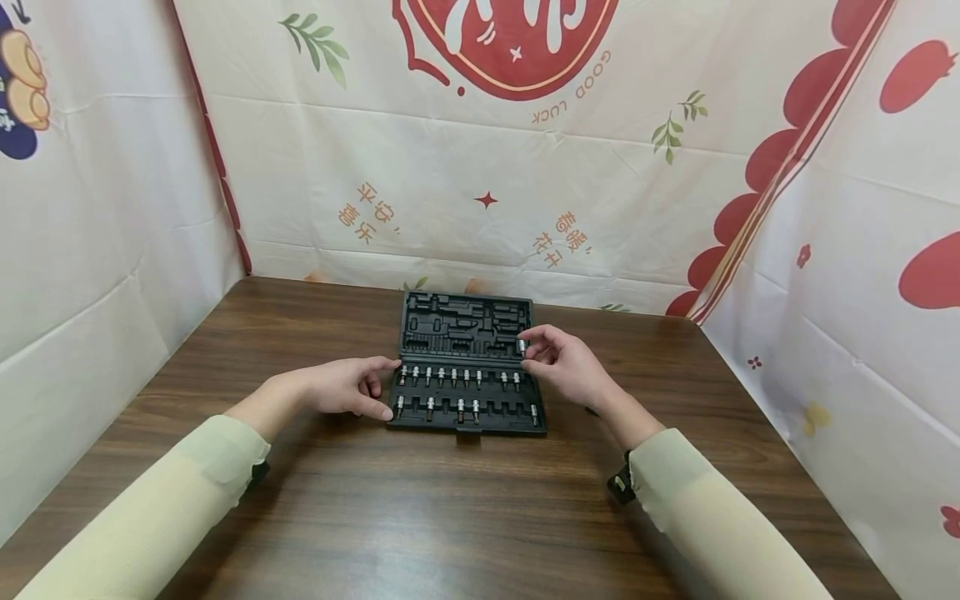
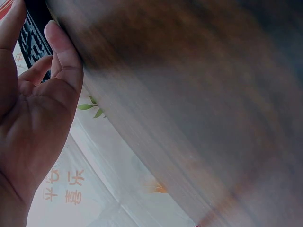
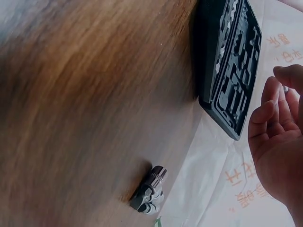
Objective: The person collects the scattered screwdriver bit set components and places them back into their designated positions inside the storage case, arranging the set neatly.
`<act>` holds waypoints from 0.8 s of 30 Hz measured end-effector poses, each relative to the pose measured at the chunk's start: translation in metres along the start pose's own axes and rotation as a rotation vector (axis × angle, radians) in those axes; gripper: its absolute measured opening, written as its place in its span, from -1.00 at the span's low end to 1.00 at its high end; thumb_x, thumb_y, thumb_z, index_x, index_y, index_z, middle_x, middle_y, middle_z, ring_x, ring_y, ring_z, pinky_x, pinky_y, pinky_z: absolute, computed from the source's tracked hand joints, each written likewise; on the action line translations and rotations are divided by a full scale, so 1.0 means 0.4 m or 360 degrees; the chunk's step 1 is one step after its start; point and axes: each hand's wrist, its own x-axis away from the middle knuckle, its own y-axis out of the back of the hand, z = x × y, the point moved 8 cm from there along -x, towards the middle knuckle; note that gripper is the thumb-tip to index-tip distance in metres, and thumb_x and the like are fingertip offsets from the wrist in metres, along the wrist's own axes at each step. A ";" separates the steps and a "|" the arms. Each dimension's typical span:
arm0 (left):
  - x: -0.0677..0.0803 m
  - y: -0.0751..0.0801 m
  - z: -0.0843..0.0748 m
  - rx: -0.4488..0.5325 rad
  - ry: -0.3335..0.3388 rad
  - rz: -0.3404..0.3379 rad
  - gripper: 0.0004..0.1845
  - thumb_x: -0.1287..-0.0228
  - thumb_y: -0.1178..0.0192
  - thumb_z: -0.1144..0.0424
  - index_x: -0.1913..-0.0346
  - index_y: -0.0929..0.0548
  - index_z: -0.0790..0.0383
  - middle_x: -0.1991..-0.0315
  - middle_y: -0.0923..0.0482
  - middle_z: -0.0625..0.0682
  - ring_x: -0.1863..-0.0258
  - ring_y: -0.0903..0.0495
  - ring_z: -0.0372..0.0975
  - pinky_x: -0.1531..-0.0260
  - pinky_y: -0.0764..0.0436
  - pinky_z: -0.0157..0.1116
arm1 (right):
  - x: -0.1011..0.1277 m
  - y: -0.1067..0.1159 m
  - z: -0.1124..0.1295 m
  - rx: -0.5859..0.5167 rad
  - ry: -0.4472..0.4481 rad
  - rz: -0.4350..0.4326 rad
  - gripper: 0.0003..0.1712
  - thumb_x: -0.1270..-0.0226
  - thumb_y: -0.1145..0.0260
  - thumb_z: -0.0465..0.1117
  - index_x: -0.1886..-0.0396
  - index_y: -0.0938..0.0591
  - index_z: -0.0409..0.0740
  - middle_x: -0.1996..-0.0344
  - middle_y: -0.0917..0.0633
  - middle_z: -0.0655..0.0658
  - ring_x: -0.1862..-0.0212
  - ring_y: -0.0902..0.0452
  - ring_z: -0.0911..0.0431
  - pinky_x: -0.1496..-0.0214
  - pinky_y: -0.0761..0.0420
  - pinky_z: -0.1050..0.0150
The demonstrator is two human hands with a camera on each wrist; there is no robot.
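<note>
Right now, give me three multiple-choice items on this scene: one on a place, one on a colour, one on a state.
1. Where does the left hand rest?
A. at the case's left edge
B. on the far wall
C. at the table's right edge

2. What colour is the tool case?
A. red
B. black
C. white

3. How does the case lie?
A. shut and latched
B. standing on end
C. open flat on the table

Answers:
1 A, since the head view shows the fingers against the left side of the case's near half.
2 B, since both halves are black plastic.
3 C, since the rows of bits and the moulded far half are laid bare, while the right hand pinches a small silver piece over it.
</note>
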 end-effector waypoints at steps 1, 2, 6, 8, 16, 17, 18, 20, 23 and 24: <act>0.000 0.000 0.000 -0.0001 0.0002 0.0000 0.01 -0.42 -0.52 0.00 -0.73 -0.23 0.28 0.03 -0.60 0.11 0.17 -0.56 -0.18 0.09 -0.57 -0.21 | 0.000 -0.002 -0.001 -0.0004 -0.0003 0.0004 -0.51 -0.56 -0.45 -0.26 -0.41 -0.62 -0.17 0.03 -0.74 -0.13 0.16 -0.62 0.05 0.17 -0.57 0.16; 0.000 0.000 0.000 -0.0002 0.0002 0.0000 0.01 -0.42 -0.52 0.00 -0.73 -0.22 0.28 0.03 -0.60 0.11 0.17 -0.56 -0.18 0.09 -0.57 -0.21 | 0.001 -0.003 0.000 -0.0013 -0.0008 0.0006 -0.51 -0.56 -0.45 -0.26 -0.41 -0.62 -0.16 0.03 -0.74 -0.13 0.16 -0.61 0.04 0.17 -0.57 0.16; -0.001 -0.001 0.003 -0.0002 0.0003 0.0003 0.01 -0.42 -0.52 0.00 -0.73 -0.22 0.28 0.02 -0.59 0.11 0.16 -0.57 -0.18 0.07 -0.57 -0.20 | 0.000 -0.010 0.002 -0.0030 -0.0017 0.0017 -0.51 -0.56 -0.44 -0.27 -0.41 -0.62 -0.17 0.03 -0.74 -0.14 0.16 -0.61 0.03 0.18 -0.57 0.17; -0.002 -0.001 0.004 -0.0004 0.0004 0.0003 0.01 -0.42 -0.52 -0.01 -0.73 -0.22 0.27 0.01 -0.59 0.11 0.15 -0.57 -0.18 0.06 -0.57 -0.20 | -0.001 -0.014 0.003 -0.0030 -0.0018 0.0023 -0.51 -0.56 -0.44 -0.27 -0.41 -0.62 -0.17 0.04 -0.74 -0.13 0.16 -0.61 0.03 0.18 -0.58 0.18; 0.001 0.000 -0.001 0.0012 0.0003 0.0006 0.00 -0.42 -0.52 0.00 -0.73 -0.23 0.28 0.01 -0.59 0.12 0.16 -0.56 -0.17 0.07 -0.57 -0.20 | -0.007 -0.027 0.015 0.0017 -0.0008 0.0028 -0.51 -0.56 -0.45 -0.26 -0.40 -0.63 -0.18 0.05 -0.74 -0.12 0.18 -0.58 0.03 0.21 -0.55 0.19; 0.001 0.000 -0.001 0.0014 0.0003 0.0007 0.00 -0.42 -0.52 0.00 -0.73 -0.23 0.27 0.01 -0.59 0.12 0.16 -0.56 -0.17 0.08 -0.57 -0.20 | -0.008 -0.028 0.015 0.0028 -0.0011 0.0030 -0.51 -0.56 -0.45 -0.25 -0.40 -0.63 -0.18 0.05 -0.74 -0.12 0.18 -0.58 0.03 0.20 -0.55 0.18; 0.001 0.000 -0.001 0.0013 0.0003 0.0007 0.00 -0.42 -0.52 0.00 -0.73 -0.23 0.27 0.01 -0.59 0.12 0.16 -0.56 -0.17 0.08 -0.57 -0.20 | -0.009 -0.030 0.016 0.0034 -0.0015 0.0035 -0.51 -0.56 -0.45 -0.24 -0.41 -0.63 -0.17 0.05 -0.74 -0.11 0.18 -0.58 0.04 0.20 -0.55 0.18; 0.001 0.001 -0.002 0.0012 0.0005 0.0008 0.00 -0.42 -0.52 0.00 -0.73 -0.23 0.27 0.01 -0.59 0.12 0.16 -0.56 -0.17 0.08 -0.57 -0.20 | -0.011 -0.036 0.013 0.0047 -0.0022 0.0047 -0.52 -0.56 -0.45 -0.24 -0.40 -0.63 -0.15 0.04 -0.74 -0.11 0.18 -0.58 0.04 0.19 -0.57 0.17; 0.001 0.001 -0.002 0.0005 0.0009 0.0008 0.00 -0.42 -0.52 -0.01 -0.73 -0.23 0.27 0.01 -0.59 0.12 0.16 -0.57 -0.17 0.08 -0.57 -0.20 | -0.014 -0.045 0.009 0.0058 -0.0016 0.0068 -0.52 -0.56 -0.45 -0.24 -0.39 -0.63 -0.16 0.04 -0.74 -0.11 0.19 -0.58 0.07 0.19 -0.58 0.17; 0.001 0.001 -0.002 0.0002 0.0010 0.0008 0.00 -0.42 -0.52 -0.01 -0.73 -0.23 0.26 0.01 -0.60 0.12 0.16 -0.57 -0.18 0.08 -0.57 -0.20 | -0.015 -0.048 0.008 0.0057 -0.0010 0.0075 -0.52 -0.56 -0.45 -0.25 -0.39 -0.63 -0.17 0.04 -0.74 -0.11 0.19 -0.57 0.07 0.20 -0.57 0.17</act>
